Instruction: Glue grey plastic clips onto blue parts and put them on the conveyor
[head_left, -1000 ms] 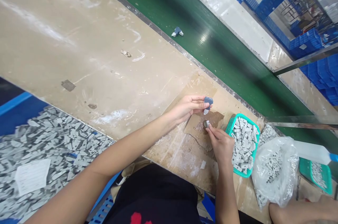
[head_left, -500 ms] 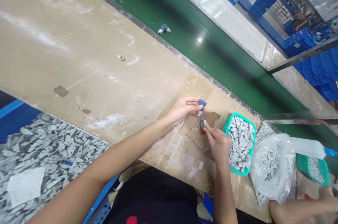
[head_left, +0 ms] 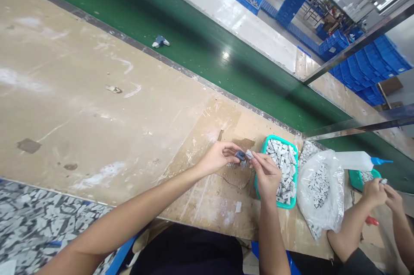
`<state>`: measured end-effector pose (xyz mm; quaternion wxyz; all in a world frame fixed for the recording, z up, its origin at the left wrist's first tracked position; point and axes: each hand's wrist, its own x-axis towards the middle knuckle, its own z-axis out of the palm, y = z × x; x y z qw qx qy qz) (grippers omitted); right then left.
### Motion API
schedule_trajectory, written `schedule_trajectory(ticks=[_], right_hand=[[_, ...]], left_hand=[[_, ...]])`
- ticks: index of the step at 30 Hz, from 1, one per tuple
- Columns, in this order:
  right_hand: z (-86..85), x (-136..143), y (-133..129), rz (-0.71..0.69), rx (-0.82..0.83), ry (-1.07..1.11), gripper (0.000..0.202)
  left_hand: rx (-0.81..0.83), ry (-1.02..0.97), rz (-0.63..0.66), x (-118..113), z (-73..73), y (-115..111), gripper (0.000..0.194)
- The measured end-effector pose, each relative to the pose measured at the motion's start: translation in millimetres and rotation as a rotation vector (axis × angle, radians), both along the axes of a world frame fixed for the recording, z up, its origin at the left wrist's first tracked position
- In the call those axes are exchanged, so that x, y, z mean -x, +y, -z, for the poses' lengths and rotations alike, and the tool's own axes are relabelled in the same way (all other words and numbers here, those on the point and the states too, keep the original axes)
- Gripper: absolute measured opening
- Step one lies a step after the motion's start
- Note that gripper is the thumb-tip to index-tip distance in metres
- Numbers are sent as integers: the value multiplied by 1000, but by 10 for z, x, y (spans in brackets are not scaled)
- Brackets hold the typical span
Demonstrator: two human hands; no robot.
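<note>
My left hand (head_left: 223, 156) pinches a small dark blue plastic part (head_left: 239, 155) over a torn piece of brown cardboard (head_left: 237, 178). Close beside it, my right hand (head_left: 267, 171) grips a small light grey plastic part (head_left: 249, 154) between thumb and fingers. The two parts are nearly end to end; whether they touch I cannot tell. Just right of my right hand stands a teal basket (head_left: 295, 180) heaped with flat light grey pieces (head_left: 284, 167).
A clear plastic bag (head_left: 336, 197) of small parts and a white bottle with blue nozzle (head_left: 354, 160) lie to the right. Beyond them a co-worker's hands (head_left: 375, 191) hold something small. A blue-and-white part (head_left: 161, 42) rests on the green belt (head_left: 194, 50). Grey pieces (head_left: 48, 219) fill the lower left.
My hands have come together, bringing the blue part and the grey part close. The blue part has turned. The camera view has swung rightward, and the co-worker's hands now show.
</note>
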<state>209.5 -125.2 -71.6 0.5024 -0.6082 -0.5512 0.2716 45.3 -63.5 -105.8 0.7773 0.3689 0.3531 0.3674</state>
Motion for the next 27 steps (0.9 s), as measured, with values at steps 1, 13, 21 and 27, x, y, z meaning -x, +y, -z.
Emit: schedule_trajectory(ticks=[1,13,21,27], right_hand=[[-5,1,-2,-22,0,-5,17],[66,64,8,-112,-48,-102,28],[182,118,138,-232,-116,-205,38],[148,130,209,-291,-61,-265,42]], left_hand=[[-4,-4,2,-2,-3,-2,23],[-42,112,12,16,-76,-21,24],[-128,257,-133,22,-134,-36,20],[-126,190,-127,-26,-114,-65,32]])
